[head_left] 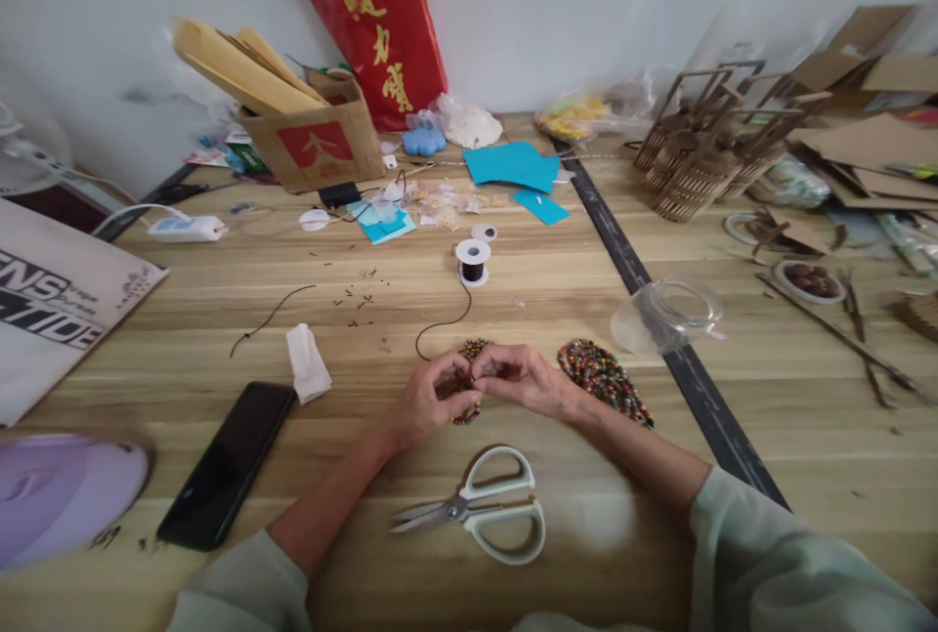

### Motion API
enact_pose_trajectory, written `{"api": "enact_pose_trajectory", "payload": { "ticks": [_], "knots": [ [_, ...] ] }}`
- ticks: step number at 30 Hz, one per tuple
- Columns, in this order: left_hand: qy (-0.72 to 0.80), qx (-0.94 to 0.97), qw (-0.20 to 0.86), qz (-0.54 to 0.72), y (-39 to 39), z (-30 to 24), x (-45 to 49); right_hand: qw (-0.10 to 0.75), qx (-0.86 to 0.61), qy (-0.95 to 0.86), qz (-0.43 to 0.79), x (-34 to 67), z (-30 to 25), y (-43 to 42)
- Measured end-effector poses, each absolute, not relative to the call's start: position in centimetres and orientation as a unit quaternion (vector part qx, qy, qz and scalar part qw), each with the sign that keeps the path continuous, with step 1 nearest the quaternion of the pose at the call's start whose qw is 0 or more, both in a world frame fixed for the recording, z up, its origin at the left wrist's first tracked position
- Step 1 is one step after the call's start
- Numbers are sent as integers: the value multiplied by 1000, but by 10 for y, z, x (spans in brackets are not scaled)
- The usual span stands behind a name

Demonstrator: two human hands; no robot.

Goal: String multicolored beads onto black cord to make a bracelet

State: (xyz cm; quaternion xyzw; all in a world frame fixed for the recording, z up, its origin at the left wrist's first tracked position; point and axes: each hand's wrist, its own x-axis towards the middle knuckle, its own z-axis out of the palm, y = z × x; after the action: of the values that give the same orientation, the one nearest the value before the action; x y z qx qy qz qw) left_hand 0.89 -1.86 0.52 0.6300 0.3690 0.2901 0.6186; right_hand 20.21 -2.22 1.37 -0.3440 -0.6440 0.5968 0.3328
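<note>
My left hand (431,402) and my right hand (522,380) meet above the table, thumbs and index fingers pinched close together. A thin black cord (444,323) runs from a white spool (473,263) into the hands, and they appear to grip its end; the fingers hide the exact spot. Small multicoloured beads on a string (466,414) show below and behind the fingers. Beside my right wrist lies a heap of similar bead strings (602,380). Scissors with pale handles (469,505) rest nearer to me, blades apart and pointing left.
A black phone (227,466), a folded white tissue (308,363) and a cut cord (268,319) lie left. A clear plastic jar (670,315) is on the right. Farther back stand a paper bag (322,139), blue cards (513,166) and woven baskets (696,163).
</note>
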Motion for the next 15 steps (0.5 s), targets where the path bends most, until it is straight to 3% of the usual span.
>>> {"api": "enact_pose_trajectory", "payload": {
  "ticks": [15],
  "knots": [
    [339,533,721,286,-9,3,8,364,-344,-593,630,195,15,-25]
  ]
}}
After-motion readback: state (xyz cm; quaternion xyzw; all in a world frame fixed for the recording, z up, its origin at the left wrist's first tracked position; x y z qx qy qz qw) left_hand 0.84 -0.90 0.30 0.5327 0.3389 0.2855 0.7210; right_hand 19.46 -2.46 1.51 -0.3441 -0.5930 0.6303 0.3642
